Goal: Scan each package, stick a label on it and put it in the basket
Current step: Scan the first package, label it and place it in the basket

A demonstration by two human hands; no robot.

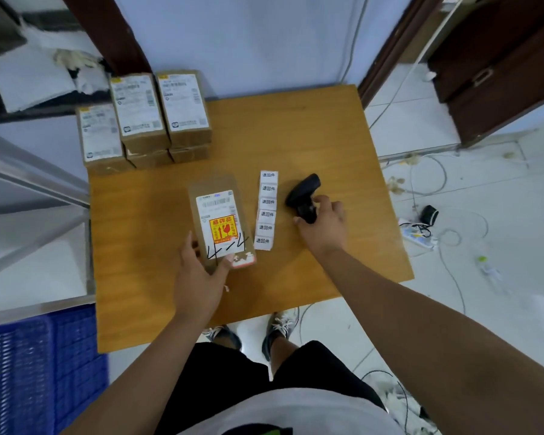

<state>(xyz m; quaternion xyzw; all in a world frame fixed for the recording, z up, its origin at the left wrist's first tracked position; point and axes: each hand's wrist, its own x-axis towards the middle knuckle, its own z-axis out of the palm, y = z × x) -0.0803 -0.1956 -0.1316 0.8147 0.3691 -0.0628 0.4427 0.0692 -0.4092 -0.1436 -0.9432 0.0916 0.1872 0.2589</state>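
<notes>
Package front and centre, lying flat near the middle of the desk, a touch toward the near edge. It's a brown parcel, face up, with a white shipping label, a yellow and red sticker on top of that, and black handwritten marks near its near end. The left grip has it by that near end: fingers down the parcel's left side, thumb pressed on the top face by the near corner. That's a hold, pinched across the end.

Over to the right grip, and it's on the scanner. Fingers and thumb curl round the black handle, with the scanner's head pointing toward the far edge. Whether the scanner rests on the desk or is just off it, I can't tell.

Between parcel and scanner lies the label strip, six white labels in one column, running from far to near, just beside the parcel's right side.

Up at the far left corner, the waiting packages sit in three brown piles, labels facing up, touching one another.

Down on the floor, off the near left corner of the desk, there's the blue basket, its slotted wall showing.
</notes>
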